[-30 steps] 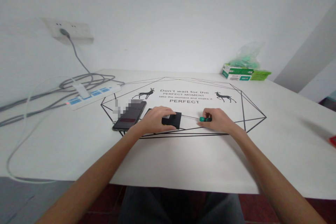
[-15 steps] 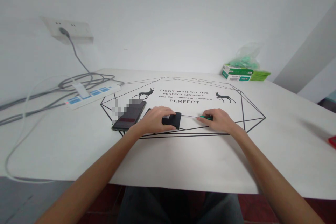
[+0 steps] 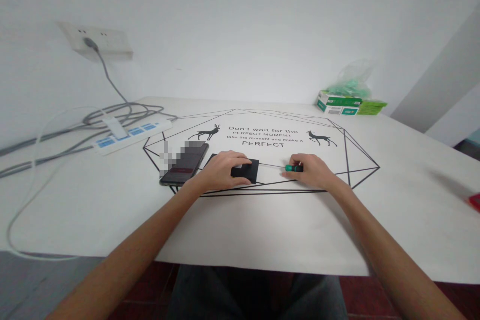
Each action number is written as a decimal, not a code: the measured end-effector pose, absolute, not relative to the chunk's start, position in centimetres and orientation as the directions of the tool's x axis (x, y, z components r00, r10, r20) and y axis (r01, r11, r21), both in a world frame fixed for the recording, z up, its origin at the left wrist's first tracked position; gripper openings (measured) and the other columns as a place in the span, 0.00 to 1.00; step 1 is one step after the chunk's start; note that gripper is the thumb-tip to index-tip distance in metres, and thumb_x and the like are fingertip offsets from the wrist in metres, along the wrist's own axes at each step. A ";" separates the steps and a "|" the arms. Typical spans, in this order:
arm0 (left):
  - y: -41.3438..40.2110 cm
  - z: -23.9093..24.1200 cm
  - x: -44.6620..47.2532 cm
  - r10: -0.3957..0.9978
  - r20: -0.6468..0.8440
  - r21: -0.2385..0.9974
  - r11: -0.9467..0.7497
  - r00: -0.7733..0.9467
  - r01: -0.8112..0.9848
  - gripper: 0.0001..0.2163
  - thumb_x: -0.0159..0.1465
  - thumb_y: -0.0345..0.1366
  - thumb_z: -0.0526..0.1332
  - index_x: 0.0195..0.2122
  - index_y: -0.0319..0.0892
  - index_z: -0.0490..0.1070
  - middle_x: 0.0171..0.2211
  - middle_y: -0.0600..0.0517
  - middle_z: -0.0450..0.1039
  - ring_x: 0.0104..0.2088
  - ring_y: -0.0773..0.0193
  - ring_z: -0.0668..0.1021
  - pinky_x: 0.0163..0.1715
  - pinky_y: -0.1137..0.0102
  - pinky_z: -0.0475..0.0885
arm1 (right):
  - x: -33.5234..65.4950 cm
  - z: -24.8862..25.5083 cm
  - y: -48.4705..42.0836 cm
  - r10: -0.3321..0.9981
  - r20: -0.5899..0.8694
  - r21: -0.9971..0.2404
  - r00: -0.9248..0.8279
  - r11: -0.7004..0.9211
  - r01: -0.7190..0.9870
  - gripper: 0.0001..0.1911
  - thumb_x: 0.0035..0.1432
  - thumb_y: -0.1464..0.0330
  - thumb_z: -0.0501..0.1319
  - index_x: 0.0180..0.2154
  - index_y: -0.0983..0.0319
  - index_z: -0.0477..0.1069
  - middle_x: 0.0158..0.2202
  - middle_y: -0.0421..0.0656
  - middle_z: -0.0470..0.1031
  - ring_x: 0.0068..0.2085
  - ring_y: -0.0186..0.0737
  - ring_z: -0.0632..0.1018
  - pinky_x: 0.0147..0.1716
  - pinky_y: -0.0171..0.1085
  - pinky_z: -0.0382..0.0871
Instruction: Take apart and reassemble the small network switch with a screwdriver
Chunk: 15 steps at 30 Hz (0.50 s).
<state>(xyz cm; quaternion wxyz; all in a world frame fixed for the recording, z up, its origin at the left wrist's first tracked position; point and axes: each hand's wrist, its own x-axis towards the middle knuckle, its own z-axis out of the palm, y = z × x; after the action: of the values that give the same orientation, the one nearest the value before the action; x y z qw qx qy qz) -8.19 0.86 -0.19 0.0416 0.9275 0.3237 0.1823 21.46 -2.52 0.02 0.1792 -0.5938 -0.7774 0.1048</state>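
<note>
My left hand (image 3: 225, 171) grips a flat black rectangular box (image 3: 250, 170), thumb along its near edge and fingers over its far side. Much of the box is hidden under the palm. In my right hand (image 3: 312, 170) is a screwdriver (image 3: 293, 168) with a green and black handle, its fingers closed round it. The thin shaft points left and its tip meets the right edge of the box. Whether it sits in a screw is too small to tell. A dark phone (image 3: 186, 164) lies just left of my left hand, partly blurred out.
A white power strip (image 3: 135, 135) and coiled grey cables (image 3: 123, 110) lie at the left, below a wall socket (image 3: 112, 42). Green and white boxes (image 3: 339, 102) with a plastic bag (image 3: 354, 82) stand at the back right. A red object (image 3: 475, 202) shows at the right edge.
The fingers of my right hand have shifted on the screwdriver, and more of its green and black handle shows. My left hand and the black box stay where they were.
</note>
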 end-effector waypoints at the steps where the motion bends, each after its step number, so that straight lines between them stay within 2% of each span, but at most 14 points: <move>1: 0.9 -0.3 -8.2 0.614 0.321 0.190 -0.788 0.721 0.586 0.25 0.59 0.55 0.65 0.51 0.43 0.76 0.52 0.43 0.76 0.51 0.48 0.77 0.52 0.55 0.70 | 21.5 -0.1 -2.5 0.964 0.144 -0.369 -0.225 0.263 0.891 0.17 0.53 0.53 0.64 0.27 0.58 0.66 0.27 0.39 0.73 0.29 0.38 0.70 0.28 0.36 0.57; 5: 1.2 -0.8 -8.1 0.624 0.348 0.195 -0.778 0.699 0.597 0.25 0.59 0.56 0.65 0.50 0.44 0.77 0.52 0.44 0.76 0.51 0.48 0.77 0.51 0.55 0.70 | 21.4 -0.2 -2.5 0.965 0.120 -0.348 -0.232 0.260 0.901 0.14 0.54 0.55 0.65 0.30 0.58 0.66 0.29 0.39 0.75 0.30 0.39 0.72 0.29 0.36 0.57; 8: 1.3 -1.0 -8.1 0.627 0.352 0.206 -0.776 0.695 0.596 0.24 0.59 0.56 0.65 0.50 0.45 0.77 0.52 0.45 0.76 0.51 0.48 0.77 0.51 0.55 0.70 | 21.4 0.0 -2.6 0.962 0.130 -0.359 -0.240 0.271 0.893 0.16 0.56 0.52 0.62 0.31 0.58 0.69 0.30 0.40 0.76 0.31 0.39 0.73 0.30 0.36 0.58; 12: 1.2 -0.9 -8.2 0.625 0.351 0.209 -0.778 0.697 0.592 0.24 0.59 0.56 0.64 0.50 0.44 0.76 0.52 0.45 0.76 0.51 0.48 0.77 0.51 0.55 0.70 | 21.4 0.2 -2.7 0.958 0.129 -0.323 -0.258 0.286 0.902 0.22 0.63 0.50 0.52 0.28 0.58 0.68 0.27 0.41 0.74 0.29 0.39 0.71 0.28 0.37 0.56; 15: 1.0 -0.7 -8.1 0.625 0.357 0.208 -0.778 0.694 0.593 0.24 0.59 0.55 0.64 0.49 0.44 0.77 0.51 0.45 0.76 0.50 0.49 0.77 0.51 0.57 0.70 | 21.6 0.2 -2.7 0.956 0.134 -0.283 -0.261 0.289 0.914 0.23 0.62 0.49 0.53 0.24 0.59 0.65 0.27 0.42 0.72 0.29 0.40 0.70 0.28 0.37 0.54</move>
<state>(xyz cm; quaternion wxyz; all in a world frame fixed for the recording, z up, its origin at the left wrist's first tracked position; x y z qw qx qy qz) -8.13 1.02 -0.69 0.0383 0.9196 0.3313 0.2078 21.56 -2.72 0.25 0.1401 -0.5914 -0.7906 0.0742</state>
